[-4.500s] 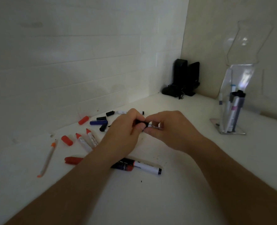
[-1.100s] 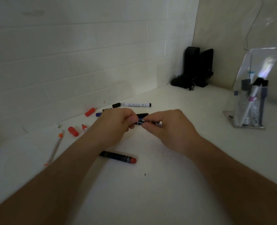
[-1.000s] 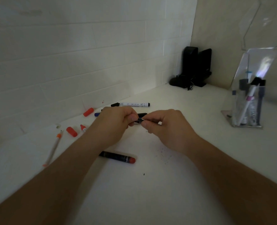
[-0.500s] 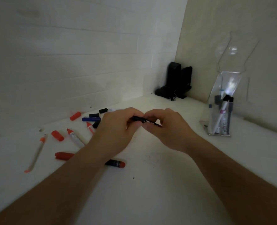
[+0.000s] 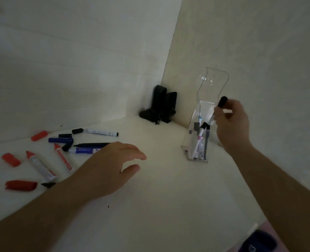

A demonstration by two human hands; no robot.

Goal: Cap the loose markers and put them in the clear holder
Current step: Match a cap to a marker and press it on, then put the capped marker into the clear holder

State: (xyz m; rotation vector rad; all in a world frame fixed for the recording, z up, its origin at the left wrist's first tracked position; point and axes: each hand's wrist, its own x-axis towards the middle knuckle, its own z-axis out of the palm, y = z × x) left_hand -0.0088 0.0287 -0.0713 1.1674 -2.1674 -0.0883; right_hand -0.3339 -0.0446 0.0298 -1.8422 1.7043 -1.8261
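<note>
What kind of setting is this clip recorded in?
Probably an indoor desk or counter set into a corner of a home or office. A white surface meets plain pale walls, loose markers and caps lie scattered, a clear holder stands upright, and a black device sits in the corner.

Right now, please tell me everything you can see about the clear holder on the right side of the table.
The clear holder looks like transparent acrylic: a tall back panel with a shaped top, a lower front pocket and a flat base plate resting on the white table near the right wall. It stands upright. Several capped markers stand inside, leaning slightly. The right hand is just above the pocket, holding a black-capped marker whose lower end points into the opening. Whether the hand touches the holder cannot be told.
</note>
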